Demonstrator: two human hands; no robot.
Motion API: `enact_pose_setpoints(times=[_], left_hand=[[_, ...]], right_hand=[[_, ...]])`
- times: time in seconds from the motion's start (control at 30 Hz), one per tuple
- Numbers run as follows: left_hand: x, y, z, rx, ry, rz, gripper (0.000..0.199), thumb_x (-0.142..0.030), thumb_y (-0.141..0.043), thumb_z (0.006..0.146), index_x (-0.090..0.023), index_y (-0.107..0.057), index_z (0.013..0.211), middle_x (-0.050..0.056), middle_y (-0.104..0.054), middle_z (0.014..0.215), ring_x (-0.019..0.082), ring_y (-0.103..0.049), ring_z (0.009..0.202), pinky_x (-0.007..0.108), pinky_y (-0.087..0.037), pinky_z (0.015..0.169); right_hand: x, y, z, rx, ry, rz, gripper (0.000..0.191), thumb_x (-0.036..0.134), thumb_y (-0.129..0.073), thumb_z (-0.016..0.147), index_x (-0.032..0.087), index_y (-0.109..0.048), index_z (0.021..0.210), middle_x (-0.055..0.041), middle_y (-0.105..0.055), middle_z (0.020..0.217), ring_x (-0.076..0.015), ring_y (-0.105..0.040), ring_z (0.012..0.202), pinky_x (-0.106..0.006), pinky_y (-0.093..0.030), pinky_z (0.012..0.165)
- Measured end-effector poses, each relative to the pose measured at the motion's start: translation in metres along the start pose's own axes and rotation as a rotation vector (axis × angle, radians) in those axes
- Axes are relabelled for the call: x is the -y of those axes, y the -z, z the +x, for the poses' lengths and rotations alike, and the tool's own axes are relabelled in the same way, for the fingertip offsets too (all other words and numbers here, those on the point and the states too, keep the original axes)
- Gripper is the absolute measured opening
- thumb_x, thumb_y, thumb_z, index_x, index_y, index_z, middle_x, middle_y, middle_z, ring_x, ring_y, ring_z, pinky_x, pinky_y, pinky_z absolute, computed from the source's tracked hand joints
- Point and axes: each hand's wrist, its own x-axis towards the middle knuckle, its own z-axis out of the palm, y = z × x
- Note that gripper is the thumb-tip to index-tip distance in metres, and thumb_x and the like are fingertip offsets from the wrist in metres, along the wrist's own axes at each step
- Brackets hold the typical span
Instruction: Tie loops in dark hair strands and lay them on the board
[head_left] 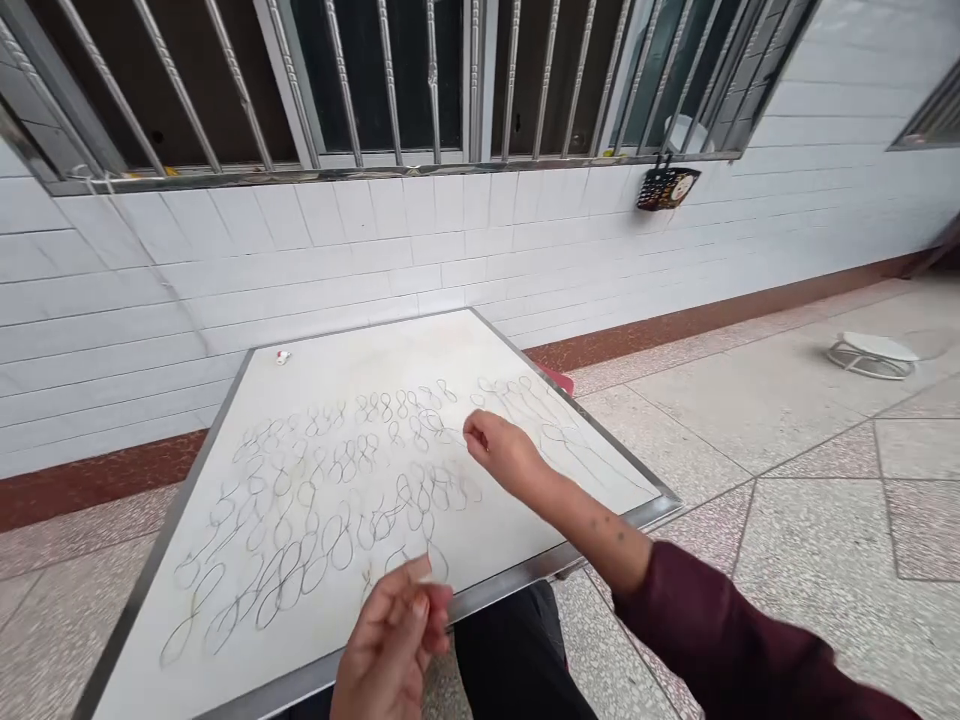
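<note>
On my feed the bench's (390, 350) metal left edge runs back toward the white wall (337, 280). Wire loops (346, 467) lie in rows, the nearest ones' long axes slanting away rightward. My left grip (427, 585) hangs by the near edge, my right grip (471, 432) farther in, fingertips together; any pinched wire, I can't tell. Floor (697, 405) opens rightward.

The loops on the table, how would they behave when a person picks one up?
Probably light, since the loops are thin strands. They likely bend easily yet may spring back a little, as their curves lie rounded and open on the table. Neighbours might catch and come along, because several overlap.
</note>
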Motion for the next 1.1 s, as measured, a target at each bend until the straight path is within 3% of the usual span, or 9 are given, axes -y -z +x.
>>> enact_pose_setpoints(times=[0.03, 0.17, 0.33, 0.63, 0.93, 1.1], left_hand=[[-0.003, -0.001, 0.002, -0.04, 0.022, -0.02, 0.048, -0.041, -0.093, 0.06, -0.022, -0.077, 0.101, 0.008, -0.074, 0.096, 0.022, -0.067, 0.085, 0.03, -0.054, 0.07], [-0.012, -0.001, 0.0, -0.106, -0.064, -0.062, 0.048, -0.033, -0.093, 0.061, -0.022, -0.075, 0.104, 0.007, -0.074, 0.104, 0.019, -0.066, 0.099, 0.026, -0.052, 0.079], [-0.014, -0.001, -0.019, -0.087, -0.144, -0.077, 0.045, -0.027, -0.092, 0.063, -0.021, -0.075, 0.104, 0.007, -0.074, 0.106, 0.019, -0.067, 0.103, 0.029, -0.053, 0.087], [-0.012, -0.003, -0.039, -0.073, -0.199, -0.176, 0.046, -0.022, -0.093, 0.059, -0.018, -0.073, 0.1, 0.004, -0.074, 0.091, 0.016, -0.069, 0.09, 0.027, -0.055, 0.085], [-0.01, 0.004, -0.046, -0.066, -0.211, -0.192, 0.043, -0.021, -0.092, 0.062, -0.018, -0.074, 0.101, 0.003, -0.071, 0.085, 0.015, -0.068, 0.082, 0.025, -0.056, 0.075], [-0.003, 0.01, -0.045, -0.066, -0.196, -0.193, 0.039, -0.022, -0.092, 0.06, -0.017, -0.075, 0.095, 0.001, -0.069, 0.079, 0.013, -0.066, 0.074, 0.026, -0.056, 0.073]], right_hand=[[0.012, 0.001, -0.016, -0.019, 0.015, 0.064, 0.015, 0.014, -0.044, 0.097, 0.02, -0.058, 0.099, -0.002, -0.065, 0.089, -0.0138, -0.058, 0.076, -0.023, -0.044, 0.068], [0.054, 0.008, -0.077, -0.192, 0.062, 0.464, 0.01, 0.015, -0.051, 0.091, 0.021, -0.057, 0.086, -0.0003, -0.063, 0.078, -0.0142, -0.058, 0.068, -0.025, -0.045, 0.064], [0.081, 0.014, -0.121, -0.244, 0.143, 0.555, 0.014, 0.014, -0.049, 0.091, 0.023, -0.058, 0.086, -0.0018, -0.064, 0.08, -0.0149, -0.059, 0.067, -0.027, -0.048, 0.064], [0.101, 0.011, -0.154, -0.277, 0.294, 0.453, 0.014, 0.013, -0.048, 0.094, 0.022, -0.058, 0.09, -0.0029, -0.06, 0.078, -0.0169, -0.057, 0.07, -0.028, -0.047, 0.062], [0.109, 0.005, -0.167, -0.217, 0.236, 0.533, 0.012, 0.014, -0.051, 0.091, 0.022, -0.059, 0.092, -0.0022, -0.062, 0.077, -0.0166, -0.059, 0.067, -0.028, -0.048, 0.06], [0.107, -0.006, -0.174, -0.089, 0.163, 0.681, 0.01, 0.019, -0.055, 0.091, 0.022, -0.062, 0.099, -0.0015, -0.065, 0.078, -0.0154, -0.06, 0.066, -0.026, -0.048, 0.06]])
